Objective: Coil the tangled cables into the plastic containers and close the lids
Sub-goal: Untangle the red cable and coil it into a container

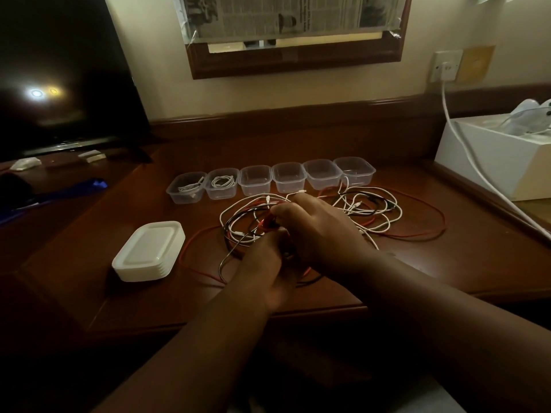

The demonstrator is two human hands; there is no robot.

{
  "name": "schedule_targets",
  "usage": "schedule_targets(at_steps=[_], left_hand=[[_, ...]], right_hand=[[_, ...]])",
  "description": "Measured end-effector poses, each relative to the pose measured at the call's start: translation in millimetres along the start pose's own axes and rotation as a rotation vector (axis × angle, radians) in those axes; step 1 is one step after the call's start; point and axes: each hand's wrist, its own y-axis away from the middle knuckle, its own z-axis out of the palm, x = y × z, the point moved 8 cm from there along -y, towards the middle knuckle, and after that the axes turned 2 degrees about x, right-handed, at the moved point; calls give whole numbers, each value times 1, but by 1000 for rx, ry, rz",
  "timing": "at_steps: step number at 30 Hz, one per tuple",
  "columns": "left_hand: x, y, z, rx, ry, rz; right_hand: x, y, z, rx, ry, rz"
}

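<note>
Your right hand (316, 231) and left hand (265, 266) meet over the tangled cables (366, 210) mid-desk (477, 257) — both curl round a red cable (269, 223), though your knuckles hide the exact pinch. The tangle sprawls longest left to right, toward the desk's right edge. Six clear containers (287, 180) line the back edge in a left-right row; the two leftmost hold coiled white cables. The stacked lids (149, 251) sit near the front-left corner — their count is hard to make out
</note>
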Motion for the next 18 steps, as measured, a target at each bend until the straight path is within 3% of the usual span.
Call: schedule_targets(at_steps=[5, 9, 11, 18], left_hand=[[1, 0, 3, -126, -146, -86], [4, 1, -7, -57, -340, -40], [7, -1, -12, -27, -288, -4], [5, 1, 6, -140, 73, 30]], right_hand=[[19, 4, 3, 12, -86, 138], [37, 13, -1, 29, -31, 303], [51, 18, -4, 57, -85, 450], [86, 43, 8, 187, -710, 1038]])
